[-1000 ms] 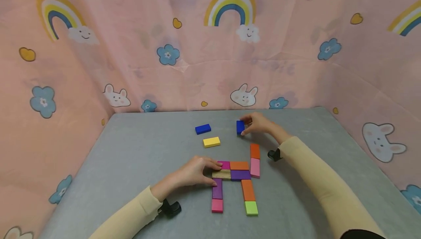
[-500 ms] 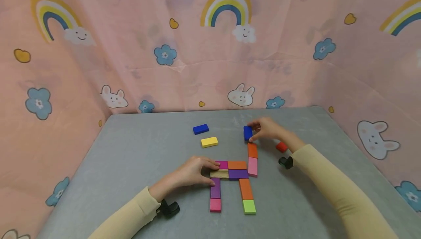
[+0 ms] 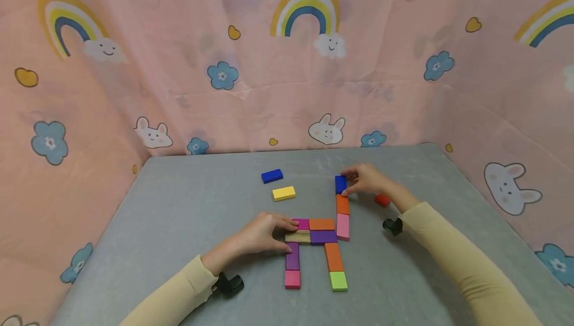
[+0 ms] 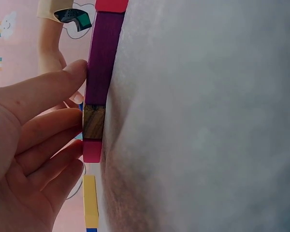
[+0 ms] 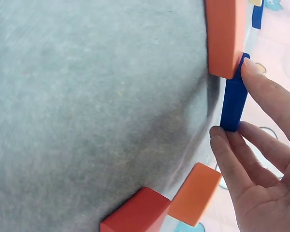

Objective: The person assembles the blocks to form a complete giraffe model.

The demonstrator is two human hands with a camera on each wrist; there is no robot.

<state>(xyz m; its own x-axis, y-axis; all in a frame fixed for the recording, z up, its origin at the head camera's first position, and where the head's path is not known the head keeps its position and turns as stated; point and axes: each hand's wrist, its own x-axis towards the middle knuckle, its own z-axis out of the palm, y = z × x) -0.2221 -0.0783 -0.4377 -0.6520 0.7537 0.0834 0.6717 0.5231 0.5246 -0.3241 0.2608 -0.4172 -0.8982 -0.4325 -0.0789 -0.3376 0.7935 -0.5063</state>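
Note:
My right hand [image 3: 368,180] pinches a blue wooden block [image 3: 341,185] at the far end of a column, thumb at one end and fingertips at the other [image 5: 234,104]. Right below it in the head view come an orange block [image 3: 343,205] and a pink block [image 3: 343,227]. My left hand [image 3: 264,234] rests on the flat block figure, its thumb on a purple block [image 4: 104,58] and its fingertips at a magenta block [image 4: 92,151]. Between these two lies a bare-wood block [image 3: 298,237]. Beside it are a second orange block [image 3: 321,224] and another purple block [image 3: 323,237].
Off to the upper left lie a loose blue block [image 3: 271,176] and a yellow block [image 3: 284,193]. A red block [image 5: 137,212] and a loose orange block [image 5: 195,193] sit near the right hand. The figure's lower ends are pink [image 3: 293,279] and lime green [image 3: 338,281] blocks.
The right hand has brought the blue block nearer and rightward, to the end of the orange block. The red block has come into sight. The left hand stays on the figure.

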